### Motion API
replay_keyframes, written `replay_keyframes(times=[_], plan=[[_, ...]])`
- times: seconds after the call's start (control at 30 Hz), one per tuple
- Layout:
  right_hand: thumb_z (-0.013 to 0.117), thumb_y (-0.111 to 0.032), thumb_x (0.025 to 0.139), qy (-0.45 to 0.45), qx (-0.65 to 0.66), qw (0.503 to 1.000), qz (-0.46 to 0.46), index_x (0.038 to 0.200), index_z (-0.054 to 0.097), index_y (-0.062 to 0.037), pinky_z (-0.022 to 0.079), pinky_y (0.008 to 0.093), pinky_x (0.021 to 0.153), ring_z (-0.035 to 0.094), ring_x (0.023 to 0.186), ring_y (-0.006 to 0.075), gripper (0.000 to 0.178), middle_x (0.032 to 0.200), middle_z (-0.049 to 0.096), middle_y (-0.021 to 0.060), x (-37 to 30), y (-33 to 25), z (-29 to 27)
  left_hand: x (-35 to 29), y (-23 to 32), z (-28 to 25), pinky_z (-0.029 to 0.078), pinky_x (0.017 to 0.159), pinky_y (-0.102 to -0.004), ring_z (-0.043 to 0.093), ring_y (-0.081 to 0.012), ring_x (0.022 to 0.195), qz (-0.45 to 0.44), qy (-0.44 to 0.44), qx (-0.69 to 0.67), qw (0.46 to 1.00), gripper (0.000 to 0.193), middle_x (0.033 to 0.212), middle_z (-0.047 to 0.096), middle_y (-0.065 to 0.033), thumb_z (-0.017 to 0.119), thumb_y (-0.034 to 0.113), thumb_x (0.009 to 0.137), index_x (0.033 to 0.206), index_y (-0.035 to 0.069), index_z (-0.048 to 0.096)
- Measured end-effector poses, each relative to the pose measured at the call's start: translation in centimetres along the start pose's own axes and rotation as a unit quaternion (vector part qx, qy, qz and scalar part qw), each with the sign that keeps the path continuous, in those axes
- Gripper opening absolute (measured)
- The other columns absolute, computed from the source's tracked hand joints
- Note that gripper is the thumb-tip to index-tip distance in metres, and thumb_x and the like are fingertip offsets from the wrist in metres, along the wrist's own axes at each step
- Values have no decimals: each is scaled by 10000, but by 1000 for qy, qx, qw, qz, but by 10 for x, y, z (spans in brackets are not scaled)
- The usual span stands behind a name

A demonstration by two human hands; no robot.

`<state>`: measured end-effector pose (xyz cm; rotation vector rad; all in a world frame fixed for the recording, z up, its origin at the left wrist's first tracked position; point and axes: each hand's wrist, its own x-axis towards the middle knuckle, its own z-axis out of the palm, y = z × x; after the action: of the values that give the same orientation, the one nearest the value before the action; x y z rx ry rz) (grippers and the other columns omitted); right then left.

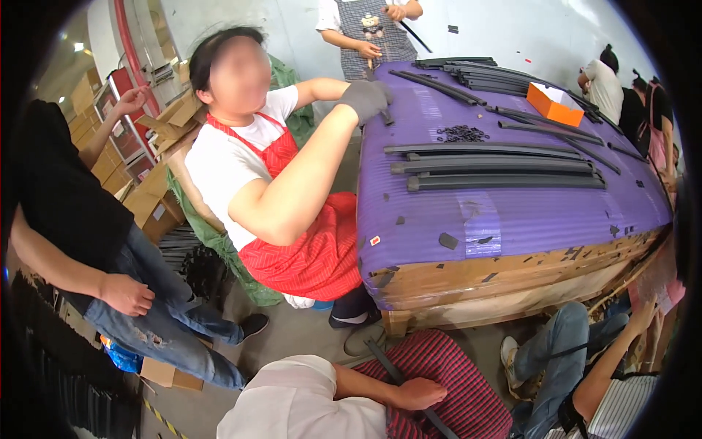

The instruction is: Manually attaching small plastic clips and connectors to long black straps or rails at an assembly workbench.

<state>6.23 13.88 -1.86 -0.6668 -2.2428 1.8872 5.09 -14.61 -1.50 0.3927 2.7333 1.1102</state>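
My left hand (420, 394) is closed over a long black strip (387, 363) that slants across my lap, at the lower middle. The strip passes beneath the hand and comes out again toward the lower edge. Exactly how the fingers wrap round it is hidden. Under it lies a red-and-black striped apron (461, 366) over my knees. The left arm comes in from a white sleeve (311, 402). My right hand is out of the picture.
Ahead stands a purple-covered table (417, 219) with bundled black strips (504, 167), small black pieces (462, 134) and an orange box (556, 104). A person in a red apron (292, 241) sits left of it. Others stand left and behind; someone in jeans (559, 351) sits right.
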Motion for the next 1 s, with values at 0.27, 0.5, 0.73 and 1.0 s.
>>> replay_keyframes(times=[0.27,0.5,0.73,1.0], plan=[[480,-43,812,40,19,999,16,979,554,11,379,279,708,481,776,154,191,862,546,65,-1,-2,4,9,-7,3,454,644,-405,566,-293,755,55,59,5,997,125,761,563,-98,481,191,833,832,70,509],[455,28,782,61,82,994,28,874,541,-22,324,190,517,401,572,45,136,697,481,-36,0,15,-1,22,4,-2,457,688,-394,579,-279,784,2,14,-31,999,158,821,599,-95,493,222,825,860,79,549],[462,32,767,80,73,993,46,861,550,-24,341,187,531,409,572,47,140,693,482,-39,-9,11,-16,43,9,1,466,672,-391,584,-282,762,24,-41,-29,998,153,810,603,-93,503,219,824,862,76,541],[473,4,759,123,100,987,36,837,537,-11,347,204,522,431,559,65,102,647,482,-13,-20,-1,-12,55,8,2,457,622,-395,592,-276,695,14,-109,-33,993,178,740,608,-86,532,250,810,799,77,574]])
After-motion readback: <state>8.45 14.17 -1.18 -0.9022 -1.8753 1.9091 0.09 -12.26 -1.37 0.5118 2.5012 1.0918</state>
